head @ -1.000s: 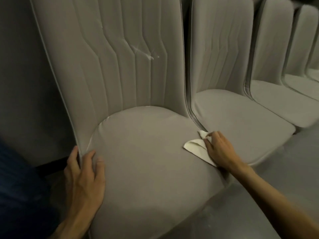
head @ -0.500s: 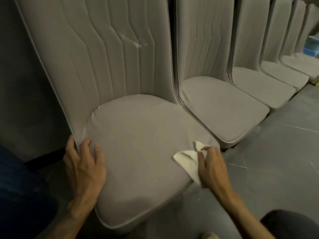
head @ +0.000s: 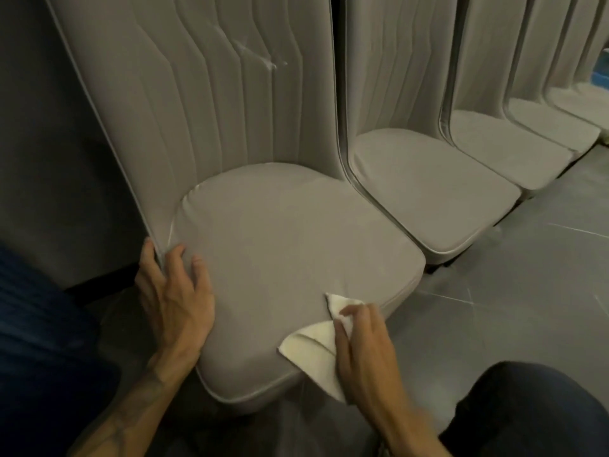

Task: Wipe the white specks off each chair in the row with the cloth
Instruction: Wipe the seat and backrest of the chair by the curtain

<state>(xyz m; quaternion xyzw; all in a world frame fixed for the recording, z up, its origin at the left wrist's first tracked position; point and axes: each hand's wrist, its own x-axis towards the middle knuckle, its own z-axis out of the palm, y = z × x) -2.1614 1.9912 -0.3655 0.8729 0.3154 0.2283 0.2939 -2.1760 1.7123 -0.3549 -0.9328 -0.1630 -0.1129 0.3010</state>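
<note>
The cloth (head: 313,351) is a small cream rag of soft, slightly nubby weave. It is folded into a loose triangle, with one corner poking up and a crease across its lower flap. It lies on the front right edge of the nearest chair (head: 290,245), partly draped over the seat's rounded rim.

That seat is a thick, smooth cushion in matt grey-beige, velvety fabric, rounded at the corners and edged below with a paler piped seam. Its tall back is stitched in long wavy vertical channels. High on the back, right of centre, thin white streaks (head: 263,59) cross the channels with a few specks beside them. The cushion itself shows no clear marks.

The right grip (head: 362,351) is narrow: the fingers curl over the cloth and the thumb pinches its upper fold, pressing it to the seat edge. The left grip (head: 174,305) is wide, the fingers spread and fairly straight, resting on the seat's left side. One finger lies outside the back's piped edge.

To the right, touching side by side, stand a second chair (head: 428,179) and a third chair (head: 514,153) of the same make, with more behind, blurred. The floor (head: 510,291) is of smooth grey tiles with thin pale joints. A dark wall (head: 49,127) stands at the left.
</note>
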